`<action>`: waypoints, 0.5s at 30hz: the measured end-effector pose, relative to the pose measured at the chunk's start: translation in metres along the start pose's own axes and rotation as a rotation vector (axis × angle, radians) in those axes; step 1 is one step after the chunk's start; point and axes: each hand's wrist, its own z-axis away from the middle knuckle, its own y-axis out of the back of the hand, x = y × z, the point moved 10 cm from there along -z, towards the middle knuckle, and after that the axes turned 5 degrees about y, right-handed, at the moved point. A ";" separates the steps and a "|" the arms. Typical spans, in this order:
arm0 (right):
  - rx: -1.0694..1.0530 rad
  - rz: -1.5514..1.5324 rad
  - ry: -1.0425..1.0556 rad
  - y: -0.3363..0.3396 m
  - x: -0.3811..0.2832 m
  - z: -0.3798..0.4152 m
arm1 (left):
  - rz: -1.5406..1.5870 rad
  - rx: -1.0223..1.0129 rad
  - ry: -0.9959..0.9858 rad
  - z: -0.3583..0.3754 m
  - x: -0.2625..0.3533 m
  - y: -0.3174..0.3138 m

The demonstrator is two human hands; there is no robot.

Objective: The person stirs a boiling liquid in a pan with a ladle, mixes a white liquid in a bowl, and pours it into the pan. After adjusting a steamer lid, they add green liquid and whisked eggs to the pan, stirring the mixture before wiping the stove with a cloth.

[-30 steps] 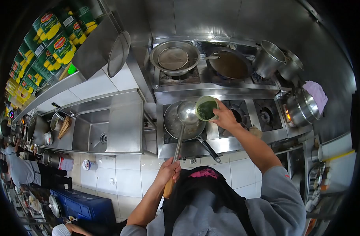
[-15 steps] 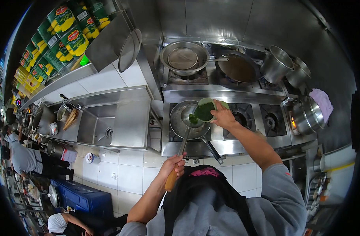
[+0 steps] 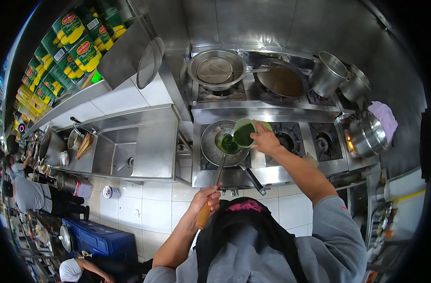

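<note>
My left hand [image 3: 206, 200] is closed around the wooden handle of a ladle [image 3: 220, 170], whose bowl rests over the frying pan. Dark green chopped leaves or sauce [image 3: 230, 143] lie in the ladle's bowl. With my right hand [image 3: 266, 137] I grip a light green container [image 3: 268, 126], tilted to the left so its lip is at the ladle. More of the green stuff shows inside it. Beneath both, the frying pan [image 3: 207, 150] sits on the front left burner, its black handle [image 3: 253, 180] pointing toward me.
Behind stand a metal basin with a strainer [image 3: 216, 70], a wok of brown liquid [image 3: 283, 82] and tall pots [image 3: 327, 74]. A steel pot [image 3: 368, 134] with a pink cloth stands right, beside a flame [image 3: 350, 143]. A sink [image 3: 114, 151] is left; co-workers [image 3: 31, 193] are farther left.
More of the green stuff has run from the tilted container into the ladle, which holds a larger pile now. Both hands keep nearly the same place. The view has shifted slightly.
</note>
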 end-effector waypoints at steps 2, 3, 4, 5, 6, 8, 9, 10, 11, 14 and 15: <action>0.025 0.014 0.028 0.002 -0.004 0.003 | -0.001 0.003 0.002 -0.001 -0.002 -0.001; 0.026 0.014 0.026 0.002 -0.003 0.004 | -0.001 0.007 0.002 -0.001 -0.003 -0.001; 0.026 0.026 0.034 0.002 -0.004 0.006 | -0.003 0.007 0.004 -0.001 -0.003 -0.001; 0.026 0.037 0.043 0.001 -0.004 0.007 | -0.002 0.011 0.004 -0.002 -0.003 -0.001; 0.027 0.038 0.040 0.000 -0.004 0.009 | -0.002 0.015 0.006 -0.002 -0.004 0.000; 0.089 0.045 0.055 0.004 -0.005 0.011 | 0.003 -0.003 0.004 -0.003 -0.005 -0.002; 0.090 0.045 0.052 0.004 -0.005 0.013 | 0.009 -0.018 0.000 -0.002 -0.005 -0.003; 0.101 0.022 0.035 0.006 -0.003 0.014 | 0.007 -0.018 0.001 -0.002 -0.005 -0.002; 0.113 -0.001 0.018 0.012 -0.004 0.015 | 0.044 -0.038 0.014 -0.004 -0.005 -0.001; 0.066 -0.171 -0.182 0.018 0.009 0.020 | 0.105 -0.072 0.028 -0.009 -0.002 0.003; 0.068 -0.171 -0.185 0.016 0.011 0.021 | 0.130 -0.086 0.029 -0.011 0.000 0.003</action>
